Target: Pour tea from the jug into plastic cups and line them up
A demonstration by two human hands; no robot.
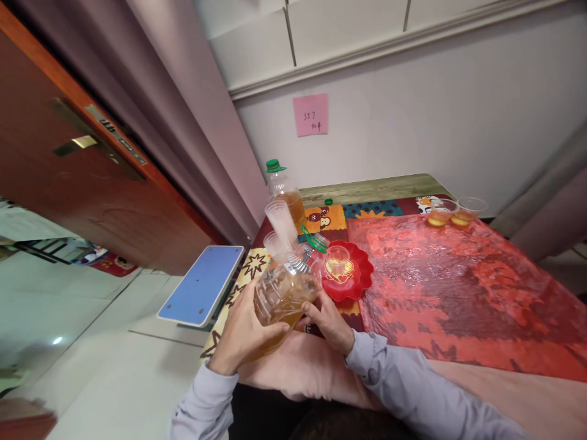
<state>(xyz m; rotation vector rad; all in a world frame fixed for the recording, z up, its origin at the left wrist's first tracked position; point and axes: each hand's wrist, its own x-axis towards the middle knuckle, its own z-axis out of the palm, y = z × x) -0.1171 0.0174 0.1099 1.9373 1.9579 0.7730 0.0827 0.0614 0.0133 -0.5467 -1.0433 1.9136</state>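
Note:
My left hand (247, 327) is wrapped round the lower side of a large clear bottle (279, 299) of amber liquid. The bottle is tilted, its open mouth toward a clear plastic cup (338, 260) on a red scalloped plate (362, 275). A green handle ring (314, 239) circles its neck. My right hand (328, 318) has its fingers against the bottle's right side, close to the plate's front edge; its fingertips are partly hidden. Whether liquid is flowing cannot be made out. Stacked clear cups (280, 223) stand behind the bottle.
A second bottle (293, 205) with a green cap stands at the back left, near a loose green cap (328, 201). Two cups (438, 215) (465, 215) with amber liquid sit at the back right on a red sheet (413, 281). A blue stool (202, 284) is left of the table.

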